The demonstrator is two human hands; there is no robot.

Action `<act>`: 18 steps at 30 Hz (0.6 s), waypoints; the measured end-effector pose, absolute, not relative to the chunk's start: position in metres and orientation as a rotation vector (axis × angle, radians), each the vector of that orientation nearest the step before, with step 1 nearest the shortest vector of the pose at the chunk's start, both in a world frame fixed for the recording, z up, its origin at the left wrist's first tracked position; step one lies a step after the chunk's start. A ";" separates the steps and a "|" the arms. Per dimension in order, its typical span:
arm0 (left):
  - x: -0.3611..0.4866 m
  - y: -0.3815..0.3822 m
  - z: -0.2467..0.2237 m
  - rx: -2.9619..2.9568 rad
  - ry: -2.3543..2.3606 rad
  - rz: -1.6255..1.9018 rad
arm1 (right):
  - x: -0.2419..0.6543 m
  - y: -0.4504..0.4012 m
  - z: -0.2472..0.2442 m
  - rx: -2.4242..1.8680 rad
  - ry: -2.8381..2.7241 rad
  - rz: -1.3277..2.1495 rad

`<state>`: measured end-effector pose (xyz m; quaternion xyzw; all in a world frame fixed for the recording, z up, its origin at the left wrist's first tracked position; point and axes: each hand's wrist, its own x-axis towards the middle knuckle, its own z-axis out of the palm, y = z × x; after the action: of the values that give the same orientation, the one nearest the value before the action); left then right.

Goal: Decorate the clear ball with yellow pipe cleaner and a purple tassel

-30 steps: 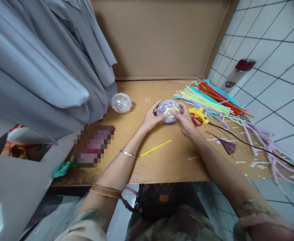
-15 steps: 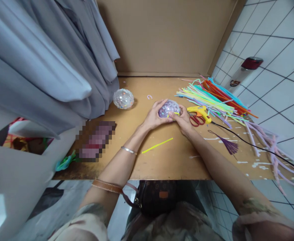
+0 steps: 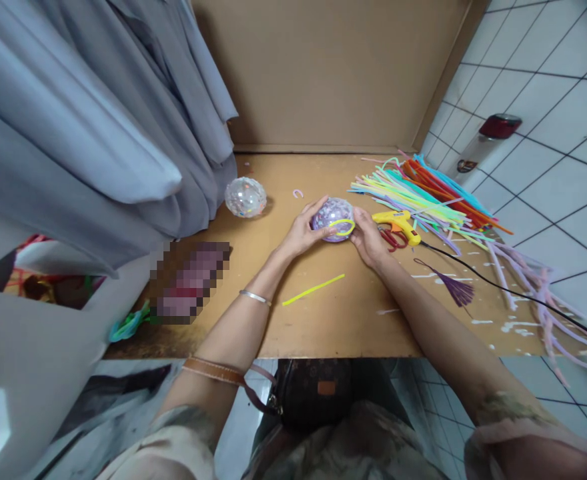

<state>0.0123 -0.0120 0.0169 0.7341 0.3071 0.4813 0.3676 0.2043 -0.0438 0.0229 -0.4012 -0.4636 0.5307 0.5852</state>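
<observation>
A clear ball with purple decoration (image 3: 327, 212) sits between both hands over the table. My left hand (image 3: 302, 232) wraps round its left side, thumb across the front. My right hand (image 3: 367, 237) is closed against its right side, fingertips partly hidden behind the ball. On the front of the ball lies a bent loop of yellow pipe cleaner (image 3: 349, 231), touched by the left thumb. A straight yellow strip (image 3: 313, 290) rests on the table nearer my body. Further left stands a second clear ball with coloured specks (image 3: 246, 197).
Right of my hands lie a yellow glue gun (image 3: 398, 223) with a black cord, red-handled scissors (image 3: 392, 239) and a purple tassel (image 3: 456, 291). Bundled coloured pipe cleaners (image 3: 423, 190) fill the back right. A small pink curl (image 3: 298, 193) lies behind the hands. Grey curtain (image 3: 138, 133) hangs at left.
The right thumb has moved off the front of the ball to its right side, so the yellow loop now shows. The ball has shifted slightly left.
</observation>
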 end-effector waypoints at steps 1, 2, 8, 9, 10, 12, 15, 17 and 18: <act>0.012 -0.011 0.016 1.849 0.780 1.242 | 0.206 -0.043 0.022 -0.938 -1.087 1.234; 0.011 -0.010 0.015 1.810 0.772 1.249 | 0.207 -0.042 0.021 -0.951 -1.097 1.216; 0.004 -0.004 0.012 1.633 0.748 1.226 | 0.210 -0.039 0.011 -1.021 -1.507 0.844; 0.002 -0.004 0.012 1.610 0.747 1.216 | 0.210 -0.039 0.010 -1.021 -1.601 0.736; 0.000 -0.003 0.013 1.589 0.748 1.210 | 0.210 -0.041 0.010 -1.023 -1.682 0.621; -0.003 -0.003 0.015 1.561 0.753 1.203 | 0.209 -0.044 0.011 -1.022 -1.800 0.395; -0.005 -0.005 0.018 1.567 0.757 1.175 | 0.208 -0.050 0.015 -1.002 -1.881 0.146; -0.004 -0.007 0.019 1.586 0.747 1.151 | 0.206 -0.052 0.018 -0.997 -1.887 0.046; -0.003 -0.008 0.019 1.594 0.740 1.144 | 0.206 -0.052 0.019 -0.996 -1.878 0.006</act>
<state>-0.0033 -0.0077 0.0190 0.6587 0.3058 0.4730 0.4989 0.2058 -0.0523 0.0188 -0.4095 -0.7719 0.0023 0.4864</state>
